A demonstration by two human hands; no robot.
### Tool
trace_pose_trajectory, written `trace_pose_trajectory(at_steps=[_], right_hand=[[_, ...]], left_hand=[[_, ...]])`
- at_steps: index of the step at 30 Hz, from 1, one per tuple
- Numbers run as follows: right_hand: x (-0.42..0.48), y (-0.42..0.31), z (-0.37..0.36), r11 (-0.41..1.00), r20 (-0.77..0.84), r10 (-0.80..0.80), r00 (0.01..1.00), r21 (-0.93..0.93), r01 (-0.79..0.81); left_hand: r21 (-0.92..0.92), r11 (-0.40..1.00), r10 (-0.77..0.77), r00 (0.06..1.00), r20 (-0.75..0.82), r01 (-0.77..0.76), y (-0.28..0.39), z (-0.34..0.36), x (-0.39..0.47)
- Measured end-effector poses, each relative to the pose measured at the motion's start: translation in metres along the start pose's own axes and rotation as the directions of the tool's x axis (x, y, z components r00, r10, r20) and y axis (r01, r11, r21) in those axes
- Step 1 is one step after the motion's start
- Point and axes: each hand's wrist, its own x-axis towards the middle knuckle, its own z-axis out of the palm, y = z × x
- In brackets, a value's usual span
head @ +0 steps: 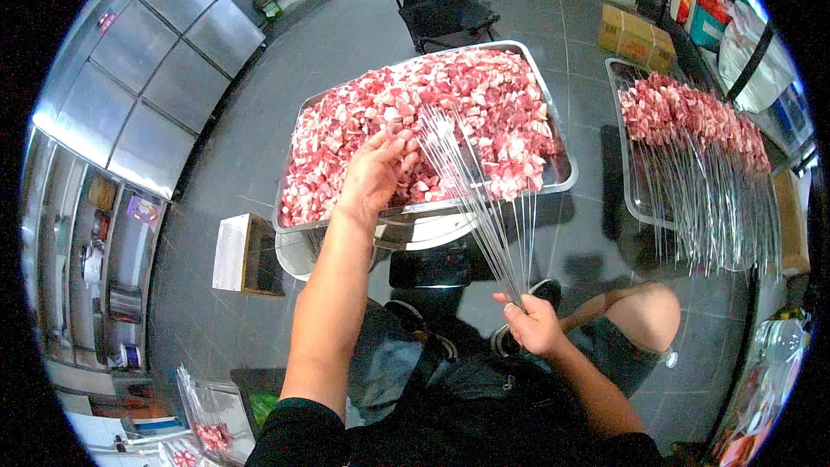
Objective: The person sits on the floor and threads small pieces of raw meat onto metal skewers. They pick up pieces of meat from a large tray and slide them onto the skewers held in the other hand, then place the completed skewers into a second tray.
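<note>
A large metal tray (pixel 570 172) heaped with diced raw meat (pixel 363 123) stands before me. My right hand (pixel 535 325) is shut around the lower ends of a bundle of thin metal skewers (pixel 476 207), whose bare tips fan out up over the tray. My left hand (pixel 381 168) is above the meat, fingers curled beside those tips; whether a piece sits between them is hidden. Several skewers loaded with meat (pixel 515 165) lie at the tray's front right corner. Their bare ends reach down towards my right hand, and I cannot tell whether it grips them too.
On the right, a second tray (pixel 632 191) carries many loaded skewers (pixel 700 117), handles overhanging its near edge. A black chair (pixel 441 0) is beyond the main tray. A cardboard box (pixel 635 37) lies behind the second tray. A wooden box (pixel 246 253) stands left; steel cabinets (pixel 149 71) line that side.
</note>
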Motion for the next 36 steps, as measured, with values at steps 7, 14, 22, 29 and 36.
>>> trace_pose_trajectory(at_steps=[7,14,22,29,36], right_hand=[[0.008,0.011,-0.004,0.985,-0.016,-0.157,0.988,-0.079,0.155],[0.007,0.013,0.0,0.962,-0.205,-0.225,0.953,-0.2,0.184],[0.002,0.002,0.0,0.885,-0.283,-0.32,0.904,-0.431,0.178],[-0.001,-0.003,0.005,0.912,-0.308,-0.288,0.907,-0.377,0.162],[0.002,-0.01,0.007,0.933,-0.307,-0.237,0.922,-0.337,0.128]], left_hand=[[-0.095,0.995,-0.04,0.999,-0.001,0.039,-0.011,0.003,0.007],[-0.232,0.97,0.072,0.997,-0.017,-0.074,-0.013,0.001,0.0],[-0.313,0.944,0.106,0.994,0.001,-0.101,-0.033,0.016,-0.011],[-0.194,0.966,0.168,0.985,-0.026,-0.17,-0.049,0.019,-0.02],[-0.202,0.973,0.083,0.988,-0.127,-0.108,-0.034,0.038,-0.025]])
